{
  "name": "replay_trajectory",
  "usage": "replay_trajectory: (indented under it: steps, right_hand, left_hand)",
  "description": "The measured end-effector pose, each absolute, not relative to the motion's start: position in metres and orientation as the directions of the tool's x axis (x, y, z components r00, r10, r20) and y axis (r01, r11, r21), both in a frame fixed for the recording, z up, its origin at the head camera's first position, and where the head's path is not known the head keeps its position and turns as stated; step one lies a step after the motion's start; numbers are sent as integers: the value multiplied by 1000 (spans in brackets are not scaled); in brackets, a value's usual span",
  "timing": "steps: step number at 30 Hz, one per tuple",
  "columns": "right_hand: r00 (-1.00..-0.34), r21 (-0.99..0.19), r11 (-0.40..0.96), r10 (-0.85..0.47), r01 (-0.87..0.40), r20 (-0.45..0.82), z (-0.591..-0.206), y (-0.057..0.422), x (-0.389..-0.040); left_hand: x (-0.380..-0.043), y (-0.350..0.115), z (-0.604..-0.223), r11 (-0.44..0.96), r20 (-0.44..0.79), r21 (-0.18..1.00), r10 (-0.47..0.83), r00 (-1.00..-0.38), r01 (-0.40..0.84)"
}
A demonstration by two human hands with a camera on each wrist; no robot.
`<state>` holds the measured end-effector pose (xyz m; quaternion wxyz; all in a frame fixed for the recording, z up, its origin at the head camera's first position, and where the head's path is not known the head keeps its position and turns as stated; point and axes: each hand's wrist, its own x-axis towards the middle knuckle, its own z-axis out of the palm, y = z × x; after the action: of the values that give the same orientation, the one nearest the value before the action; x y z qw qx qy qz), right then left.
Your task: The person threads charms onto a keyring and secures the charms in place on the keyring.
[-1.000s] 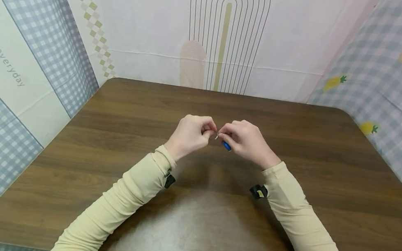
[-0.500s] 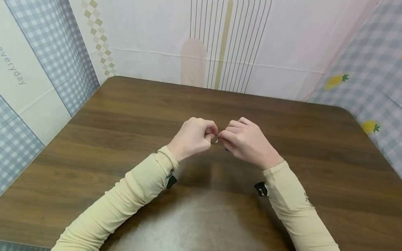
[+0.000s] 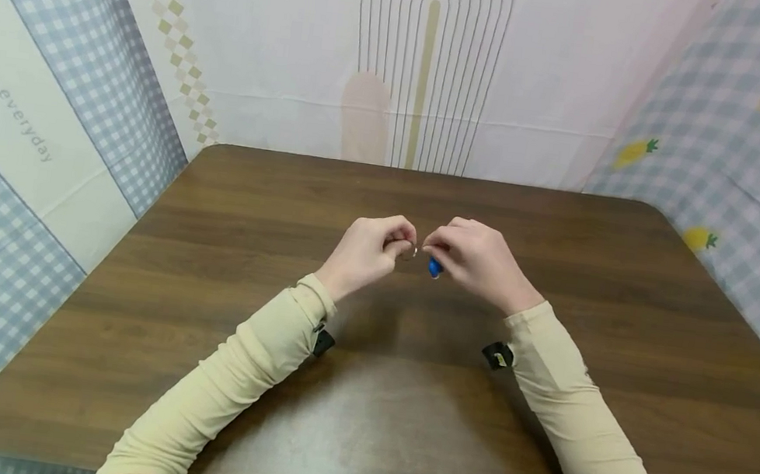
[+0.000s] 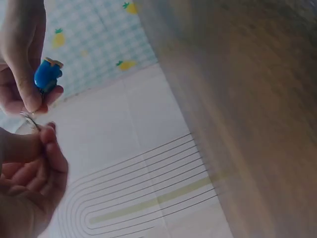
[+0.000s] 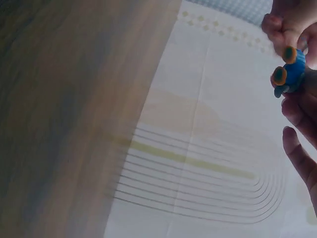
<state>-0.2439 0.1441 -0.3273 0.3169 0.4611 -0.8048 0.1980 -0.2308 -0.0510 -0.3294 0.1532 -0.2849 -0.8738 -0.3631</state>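
My left hand (image 3: 365, 257) pinches a small, thin metal key ring (image 3: 413, 253) between thumb and forefinger, over the middle of the table. Just to its right, my right hand (image 3: 479, 262) pinches the top of a small blue figure charm (image 3: 435, 267), which hangs under the fingertips. In the left wrist view, the metal ring (image 4: 30, 120) sticks up from the left fingertips toward the right ones, with the charm (image 4: 47, 75) beside the right thumb. Orange-and-green feet show on the charm (image 5: 293, 69) in the right wrist view. Fingers partly hide its attachment.
A brown wooden table (image 3: 271, 201) with rounded corners lies beneath both hands. Behind it hangs a white cloth (image 3: 275, 45) with arch lines, and blue checked cloths (image 3: 721, 151) flank the sides. Both forearms wear cream sleeves, with a small black device at each wrist.
The right hand turned over the charm, hiding most of it, then turned back and moved slightly right. A small gap now shows between the fingertips. The left hand rose slightly, still pinching the ring.
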Motion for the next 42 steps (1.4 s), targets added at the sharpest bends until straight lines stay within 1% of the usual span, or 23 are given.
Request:
replay_trajectory:
  steps: [2, 4, 9, 16, 20, 26, 28, 30, 33, 36, 39, 42]
  right_hand:
    - [-418, -89, 500, -600, -861, 682, -329, 147, -245]
    - [-431, -126, 483, -596, -867, 678, -329, 149, -245]
    - [-411, -151, 444, -579, -883, 704, -323, 149, -244]
    - [-385, -132, 431, -580, -893, 718, -313, 146, -240]
    - [-387, -138, 433, -561, -891, 732, -310, 142, -237]
    - [-401, -163, 433, -544, -887, 737, -308, 139, -231]
    - [-411, -179, 432, -535, -884, 739, -305, 137, -230]
    - [-416, -184, 436, -528, -881, 741, -303, 137, -230]
    - [-412, -166, 450, -530, -877, 741, -302, 136, -230]
    - [-412, -120, 488, -551, -864, 726, -303, 135, -229]
    - [-406, -62, 519, -583, -853, 704, -303, 135, -229]
    - [-401, -25, 530, -608, -848, 685, -304, 134, -230]
  left_hand:
    - [-231, -50, -332, 533, 513, 540, 404, -757, 651]
    - [-233, -50, -335, 506, 552, 520, 417, -722, 689]
    - [-236, -48, -337, 480, 640, 462, 402, -655, 746]
    - [-235, -47, -332, 433, 729, 421, 361, -581, 797]
    - [-232, -48, -329, 405, 776, 401, 326, -540, 822]
    - [-227, -51, -326, 392, 814, 369, 302, -497, 843]
    - [-226, -52, -325, 386, 818, 369, 297, -492, 846]
    - [-226, -53, -324, 377, 813, 383, 297, -501, 844]
    - [-226, -55, -324, 381, 789, 410, 308, -532, 829]
    - [-225, -56, -324, 408, 761, 421, 327, -560, 810]
    - [-225, -56, -323, 456, 736, 393, 365, -570, 799]
    - [-223, -55, -322, 518, 717, 308, 425, -552, 798]
